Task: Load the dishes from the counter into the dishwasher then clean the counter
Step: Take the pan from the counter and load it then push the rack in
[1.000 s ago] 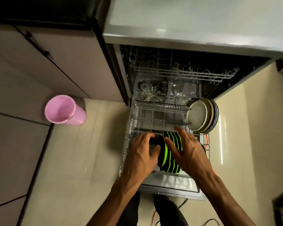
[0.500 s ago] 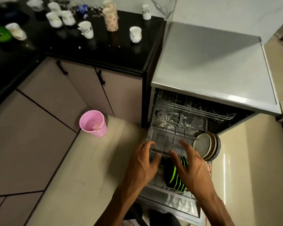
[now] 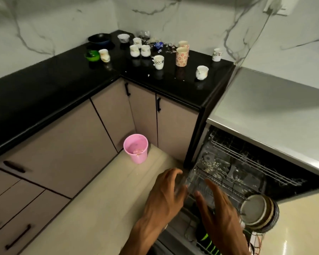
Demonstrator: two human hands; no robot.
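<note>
My left hand (image 3: 164, 197) and my right hand (image 3: 219, 208) hover with fingers spread above the front of the open dishwasher's lower rack (image 3: 219, 183), holding nothing. Black and green plates (image 3: 207, 240) stand in the rack under my right wrist. A stack of beige and dark plates (image 3: 258, 210) stands on edge at the rack's right. On the black counter (image 3: 44, 85) sit several white cups (image 3: 158, 62), two floral tumblers (image 3: 181, 57), a green bowl (image 3: 92, 55), a dark bowl (image 3: 99, 39) and scattered scraps (image 3: 162, 46).
A pink bucket (image 3: 136, 148) stands on the floor in the cabinet corner, left of the dishwasher. Beige cabinets with black handles (image 3: 158, 106) run under the counter. The dishwasher's upper rack (image 3: 247, 157) sits inside. A grey appliance top (image 3: 274, 107) lies to the right.
The view has swung up from the dishwasher to the counter. Both hands have lifted off the black and green plates, which stay in the lower rack.
</note>
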